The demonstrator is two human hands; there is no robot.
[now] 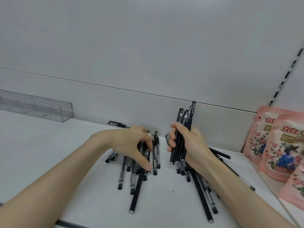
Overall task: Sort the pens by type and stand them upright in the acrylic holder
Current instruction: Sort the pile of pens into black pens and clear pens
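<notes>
Pens lie loose on the white shelf in two groups, and a further bundle is held upright. The left group is a fanned pile in the middle of the shelf, made up of clear-barrelled pens with black caps and one long matte black pen, most with one end pointing toward the camera. The left hand is palm down over the far end of this pile, with its fingers bent down onto the pens and the thumb stretched along the near side. The fingers touch the pens, but whether they pinch any one of them cannot be told. The right hand is closed firmly around the bundle, which consists of several black pens held roughly vertical, with their tops standing above the fist and their lower ends protruding below it. One pen in the bundle carries white lettering. The right group lies under and beside the right forearm and is partly hidden by it. A single pen lies apart against the grey back panel. The acrylic holder, a long clear block with rows of holes, stands at the far left against the back panel, well apart from both hands. Pink printed pouches stand at the right end of the shelf, below a slotted upright.
</notes>
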